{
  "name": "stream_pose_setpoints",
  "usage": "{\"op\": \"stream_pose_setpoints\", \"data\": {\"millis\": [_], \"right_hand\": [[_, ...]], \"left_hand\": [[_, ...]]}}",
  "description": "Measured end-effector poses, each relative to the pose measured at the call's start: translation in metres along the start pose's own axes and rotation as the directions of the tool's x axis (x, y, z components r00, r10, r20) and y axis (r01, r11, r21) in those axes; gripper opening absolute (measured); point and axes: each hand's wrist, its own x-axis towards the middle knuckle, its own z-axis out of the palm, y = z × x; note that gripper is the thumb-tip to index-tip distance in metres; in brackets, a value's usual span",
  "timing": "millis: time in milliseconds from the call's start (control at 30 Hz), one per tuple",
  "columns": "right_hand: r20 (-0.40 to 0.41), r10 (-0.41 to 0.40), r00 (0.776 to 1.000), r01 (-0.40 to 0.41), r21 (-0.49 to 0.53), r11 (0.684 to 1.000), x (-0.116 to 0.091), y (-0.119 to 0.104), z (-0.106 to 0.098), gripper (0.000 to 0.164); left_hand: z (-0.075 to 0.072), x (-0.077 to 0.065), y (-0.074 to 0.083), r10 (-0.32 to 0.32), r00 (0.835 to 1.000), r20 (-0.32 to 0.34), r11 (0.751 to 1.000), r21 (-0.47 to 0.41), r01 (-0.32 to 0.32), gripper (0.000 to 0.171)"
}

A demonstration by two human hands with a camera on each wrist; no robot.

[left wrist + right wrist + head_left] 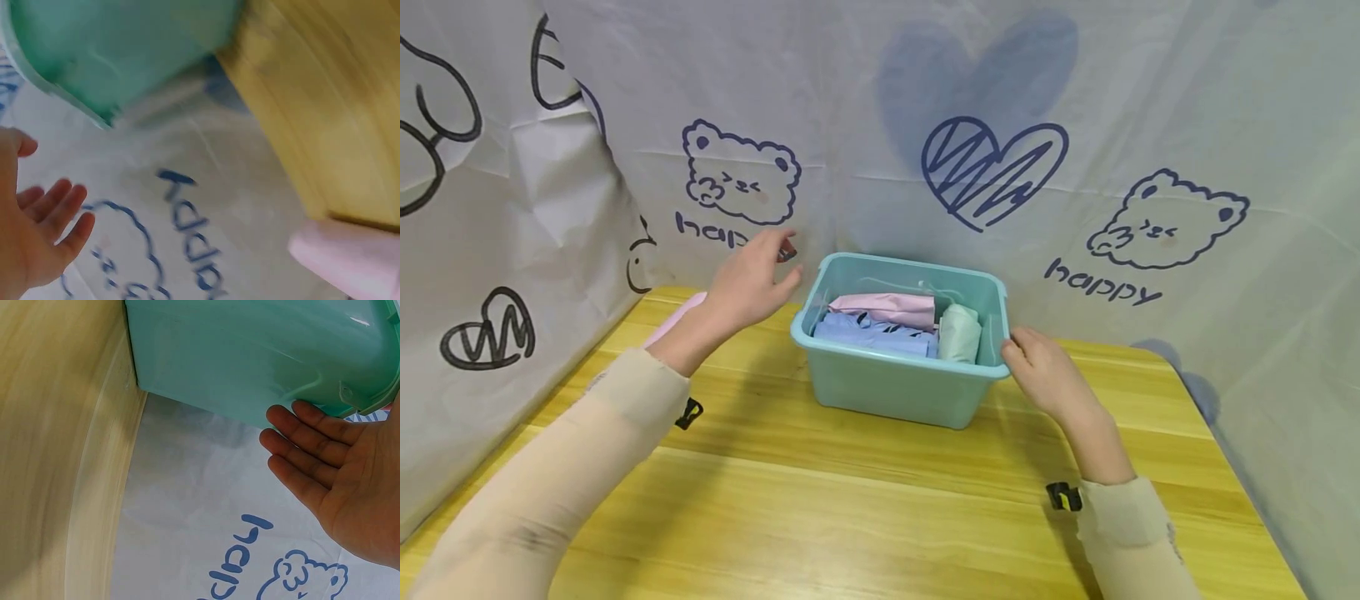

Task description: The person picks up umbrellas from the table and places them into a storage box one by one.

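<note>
A light teal plastic bin point(895, 387) stands on the wooden table near the back wall. Inside lie a folded pink bundle point(887, 308), a blue bundle with dark marks point(872, 335) and a pale green roll point(959, 333). To the left of the bin, my left hand point(752, 279) hovers in the air, fingers spread and holding nothing. My right hand point(1045, 371) is at the bin's right rim. In the right wrist view its fingers point(306, 453) extend nearly straight beside the outer wall; the thumb is mostly hidden there.
A pink object point(350, 256) lies at the table's left edge, partly hidden by my left forearm in the head view. White sheeting point(865, 200) printed with bears and hearts hangs behind and left of the wooden table point(820, 508).
</note>
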Motion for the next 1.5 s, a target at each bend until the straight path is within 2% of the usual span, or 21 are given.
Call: {"op": "stream_pose_setpoints", "data": {"millis": [67,167,367,567,733,1000,1100,1333,1400,1500], "right_hand": [[-0.001,-0.002,1.000,0.002,0.001,1.000,0.000,0.001,0.000,0.041],[0.001,-0.001,1.000,0.001,0.000,1.000,-0.001,0.002,0.001,0.041],[0.004,0.006,1.000,-0.006,-0.002,1.000,-0.001,0.004,0.002,0.041],[-0.001,0.009,1.000,-0.009,-0.004,1.000,-0.002,0.005,0.002,0.042],[0.000,0.012,1.000,-0.012,-0.002,1.000,-0.002,0.005,0.001,0.043],[0.000,0.007,1.000,-0.007,-0.008,1.000,-0.001,0.004,0.002,0.043],[0.000,0.009,1.000,-0.009,-0.004,1.000,0.000,0.003,0.002,0.043],[-0.004,0.008,1.000,-0.008,0.003,1.000,0.000,0.003,0.001,0.041],[-0.006,0.007,1.000,-0.007,0.003,1.000,0.001,0.003,0.001,0.041],[-0.007,0.008,1.000,-0.008,0.002,1.000,0.001,0.003,0.001,0.042]], "left_hand": [[0.002,-0.001,-0.015,-0.039,0.998,-0.040,0.999,0.031,0.040,0.060],[0.003,-0.003,-0.036,-0.107,0.993,-0.053,0.992,0.066,0.110,0.065],[0.001,-0.008,-0.069,-0.240,0.971,0.003,0.965,0.107,0.238,0.071],[-0.002,-0.010,-0.096,-0.341,0.936,0.091,0.932,0.165,0.324,0.076],[-0.001,-0.011,-0.114,-0.420,0.893,0.160,0.897,0.222,0.382,0.078],[-0.001,-0.019,-0.128,-0.530,0.813,0.243,0.845,0.238,0.480,0.083],[-0.002,-0.025,-0.129,-0.540,0.796,0.273,0.840,0.236,0.489,0.082],[-0.002,-0.040,-0.126,-0.555,0.764,0.328,0.832,0.213,0.512,0.070],[-0.001,-0.042,-0.126,-0.565,0.750,0.342,0.825,0.214,0.524,0.070],[0.002,-0.045,-0.127,-0.566,0.742,0.359,0.824,0.241,0.512,0.072]]}}
